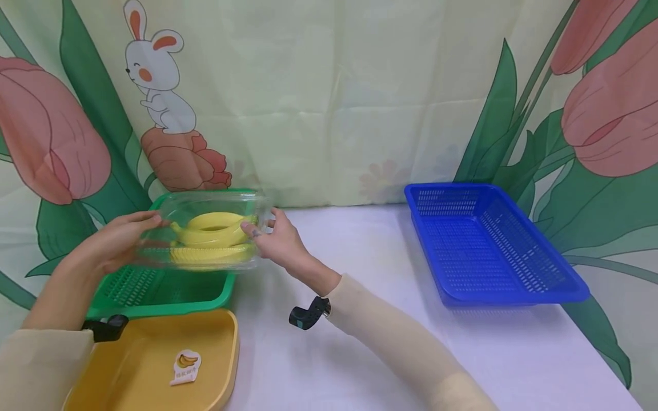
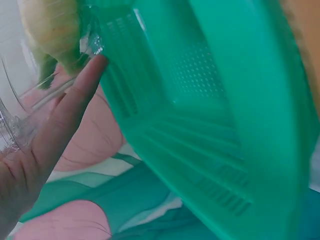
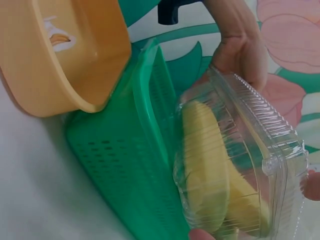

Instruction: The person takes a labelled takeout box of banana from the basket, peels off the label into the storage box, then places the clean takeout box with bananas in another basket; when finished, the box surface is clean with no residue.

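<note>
Both hands hold a clear plastic clamshell box [image 1: 205, 201] with yellow bananas [image 1: 213, 233] inside, raised over the green basket [image 1: 228, 294]. My left hand [image 1: 115, 240] grips the box's left end; in the left wrist view its thumb [image 2: 86, 82] lies along the clear wall. At the right end, my right hand [image 1: 283, 242] holds the box with the thumb on the front and fingers behind. The right wrist view shows the box [image 3: 280, 130] tilted, its ridged rim running along one side, bananas [image 3: 205, 165] seen through the plastic.
In front of the green basket stands a yellow-orange bin [image 1: 139, 342] with a banana sticker [image 1: 186, 367] inside. A blue basket [image 1: 475, 245] sits at the right of the white table [image 1: 349, 257]. Behind hangs a cloth backdrop [image 1: 329, 103] printed with tulips and a rabbit.
</note>
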Available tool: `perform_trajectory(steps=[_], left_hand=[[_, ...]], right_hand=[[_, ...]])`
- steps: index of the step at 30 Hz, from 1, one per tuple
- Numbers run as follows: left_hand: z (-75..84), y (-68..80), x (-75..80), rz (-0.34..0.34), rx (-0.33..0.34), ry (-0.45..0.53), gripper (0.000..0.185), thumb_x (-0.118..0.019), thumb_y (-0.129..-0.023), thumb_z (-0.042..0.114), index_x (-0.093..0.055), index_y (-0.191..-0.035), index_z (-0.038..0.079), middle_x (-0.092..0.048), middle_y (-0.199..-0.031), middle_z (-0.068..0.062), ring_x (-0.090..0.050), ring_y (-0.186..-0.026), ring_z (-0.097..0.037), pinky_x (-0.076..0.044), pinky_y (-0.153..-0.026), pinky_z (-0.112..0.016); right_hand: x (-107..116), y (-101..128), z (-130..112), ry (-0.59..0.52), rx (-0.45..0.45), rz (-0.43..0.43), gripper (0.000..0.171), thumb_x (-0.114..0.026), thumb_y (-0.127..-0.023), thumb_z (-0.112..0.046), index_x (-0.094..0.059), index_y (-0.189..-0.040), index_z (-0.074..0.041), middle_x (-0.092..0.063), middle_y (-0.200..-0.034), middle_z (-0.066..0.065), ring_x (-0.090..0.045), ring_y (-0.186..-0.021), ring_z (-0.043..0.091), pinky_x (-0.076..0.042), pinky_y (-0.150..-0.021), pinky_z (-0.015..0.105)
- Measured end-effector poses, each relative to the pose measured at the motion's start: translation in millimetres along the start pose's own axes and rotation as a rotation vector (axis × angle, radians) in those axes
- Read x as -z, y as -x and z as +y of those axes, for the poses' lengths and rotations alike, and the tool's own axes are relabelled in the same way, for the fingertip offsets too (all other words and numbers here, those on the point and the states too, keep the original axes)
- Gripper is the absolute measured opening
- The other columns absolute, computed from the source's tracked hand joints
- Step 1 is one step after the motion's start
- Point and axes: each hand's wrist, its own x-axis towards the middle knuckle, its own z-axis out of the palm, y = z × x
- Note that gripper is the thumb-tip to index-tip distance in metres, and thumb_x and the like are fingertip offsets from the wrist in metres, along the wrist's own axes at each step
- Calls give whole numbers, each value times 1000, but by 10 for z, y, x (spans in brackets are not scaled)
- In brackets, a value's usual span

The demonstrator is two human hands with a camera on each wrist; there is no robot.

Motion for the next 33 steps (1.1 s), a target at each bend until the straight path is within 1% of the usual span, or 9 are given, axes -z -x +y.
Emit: perform_trajectory(steps=[6, 9, 18, 19, 21, 22, 23, 25, 33], left_hand=[[-158, 66, 101, 16, 6, -29, 80, -19, -115, 48, 19, -165, 0, -2, -173, -34, -61, -96, 17, -65, -97, -48], [-212, 84, 154, 24, 21, -24, 81, -21, -114, 50, 19, -166, 1, -3, -173, -33, -61, -96, 18, -64, -98, -49], [-232, 217, 333, 50, 60, -68, 79, -21, -115, 47, 19, -165, 0, -2, -173, -35, -60, -96, 15, -63, -99, -56], [-238, 231, 359, 53, 61, -74, 79, -21, -115, 47, 19, -165, 0, -16, -170, -35, -60, -96, 15, -63, -98, -55], [-261, 259, 407, 55, 66, -72, 80, -22, -115, 47, 18, -164, -2, -52, -154, -15, -62, -96, 15, -64, -97, -53], [-279, 272, 427, 53, 67, -69, 80, -23, -115, 47, 17, -164, -3, -62, -139, 2, -63, -95, 15, -64, -97, -53], [-299, 285, 445, 51, 67, -65, 80, -23, -116, 47, 17, -164, -3, -63, -126, 20, -64, -95, 14, -65, -96, -52], [-343, 305, 476, 48, 72, -55, 81, -25, -116, 46, 16, -164, -5, -51, -111, 42, -65, -95, 14, -65, -94, -50], [-442, 318, 500, 35, 71, -26, 83, -24, -116, 46, 25, -161, -3, -51, -103, 48, -66, -95, 13, -66, -92, -47]], right_hand=[[-160, -26, 3, 1, -3, 7, 84, -72, -99, -48, -32, -166, -16, -51, -163, 12, -78, -104, 25, -65, -94, 40], [-224, -45, -3, -6, 13, 11, 82, -73, -99, -48, -35, -164, -16, -53, -161, 13, -79, -104, 26, -65, -92, 39], [-427, -68, -61, 65, 50, 17, 72, -72, -99, -48, -44, -157, -17, -58, -157, 10, -55, -146, 26, -56, -112, 46], [-454, -73, -68, 74, 49, 14, 74, -71, -99, -49, -43, -159, -16, -57, -158, 10, -54, -147, 26, -55, -114, 46], [-503, -80, -78, 89, 45, 5, 78, -71, -100, -50, -39, -161, -15, -56, -159, 11, -54, -147, 26, -54, -115, 47], [-525, -82, -79, 91, 38, -1, 79, -71, -100, -50, -37, -162, -15, -55, -159, 11, -54, -147, 26, -54, -115, 47], [-546, -83, -80, 92, 31, -5, 82, -71, -99, -51, -36, -164, -15, -55, -159, 11, -55, -146, 26, -54, -115, 47], [-581, -81, -76, 95, 12, -15, 84, -71, -98, -53, -35, -164, -16, -57, -158, 10, -57, -143, 25, -55, -114, 46], [-596, -88, -1, 74, -3, -12, 79, -74, -96, -54, -44, -159, -17, -63, -152, 7, -66, -132, 22, -59, -107, 41]])
